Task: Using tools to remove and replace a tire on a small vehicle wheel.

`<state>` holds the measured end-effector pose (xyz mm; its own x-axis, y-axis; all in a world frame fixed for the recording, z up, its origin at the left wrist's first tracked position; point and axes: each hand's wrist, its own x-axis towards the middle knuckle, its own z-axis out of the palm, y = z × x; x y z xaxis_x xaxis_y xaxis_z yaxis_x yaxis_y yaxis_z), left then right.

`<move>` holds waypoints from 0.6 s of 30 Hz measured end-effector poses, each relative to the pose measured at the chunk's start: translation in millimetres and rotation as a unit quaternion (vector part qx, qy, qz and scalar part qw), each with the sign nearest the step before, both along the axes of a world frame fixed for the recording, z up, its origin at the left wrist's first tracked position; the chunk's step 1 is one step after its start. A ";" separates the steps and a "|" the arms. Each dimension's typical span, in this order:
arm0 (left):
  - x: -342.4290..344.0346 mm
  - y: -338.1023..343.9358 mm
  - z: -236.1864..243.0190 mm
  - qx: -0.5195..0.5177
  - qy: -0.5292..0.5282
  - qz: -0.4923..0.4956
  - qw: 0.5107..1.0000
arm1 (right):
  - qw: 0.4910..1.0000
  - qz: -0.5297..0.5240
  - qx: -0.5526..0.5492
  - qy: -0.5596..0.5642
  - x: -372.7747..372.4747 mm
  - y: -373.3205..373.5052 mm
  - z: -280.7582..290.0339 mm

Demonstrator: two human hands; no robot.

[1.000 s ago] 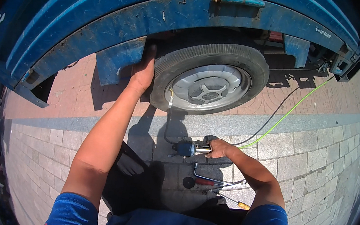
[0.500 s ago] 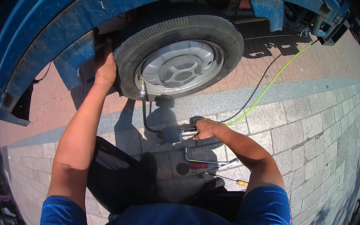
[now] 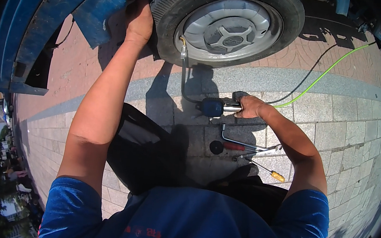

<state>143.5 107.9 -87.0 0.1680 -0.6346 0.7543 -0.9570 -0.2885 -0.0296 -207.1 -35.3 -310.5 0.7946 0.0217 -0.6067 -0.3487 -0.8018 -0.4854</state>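
Note:
My right hand [image 3: 249,106] is wrapped round the chrome-bodied tire inflator [image 3: 232,107], low over the paving. At its left end sits a dark blue gauge housing [image 3: 211,107]. From there a short dark hose [image 3: 184,79] runs up to a metal chuck [image 3: 183,49] at the lower left of the silver wheel rim [image 3: 197,43]. My left hand [image 3: 139,23] reaches up beside the left side of the black tire [image 3: 167,35]. Its fingers are lost in the shadow of the wheel arch. A bright green air hose [image 3: 306,91] leads away behind my right hand to the far right.
The blue vehicle body [image 3: 47,20] overhangs at upper left, with a hanging blue flap [image 3: 100,9] beside my left hand. On the paving near my feet lie an L-shaped wheel wrench [image 3: 239,142], a red-handled tool [image 3: 233,146], a yellow-handled screwdriver [image 3: 277,176] and a round black cap [image 3: 216,147].
The whole view has shifted, so the wheel, hands and tools appear higher and farther right. My right hand still grips the inflator, and the chuck stays at the rim.

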 end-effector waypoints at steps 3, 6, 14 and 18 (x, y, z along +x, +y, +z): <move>-0.2 2.0 -4.1 -0.010 0.130 0.035 0.991 | 1.000 -0.004 0.003 -0.006 -0.8 0.4 0.4; -0.9 6.7 -4.9 -0.012 0.180 0.040 0.983 | 1.000 -0.015 0.012 -0.017 -3.5 -1.1 -8.1; 8.4 38.3 28.7 0.110 0.251 0.191 0.942 | 1.000 -0.003 0.002 -0.022 3.1 -6.6 -6.3; -3.7 45.6 25.4 0.263 0.443 0.251 0.820 | 1.000 -0.006 0.003 -0.014 2.0 -7.2 -11.0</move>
<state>139.8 153.5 -61.7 0.8413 -0.5162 -0.1603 -0.4348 -0.8225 0.3666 -205.1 -42.5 -321.6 0.8110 0.0163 -0.5849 -0.3445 -0.7946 -0.4999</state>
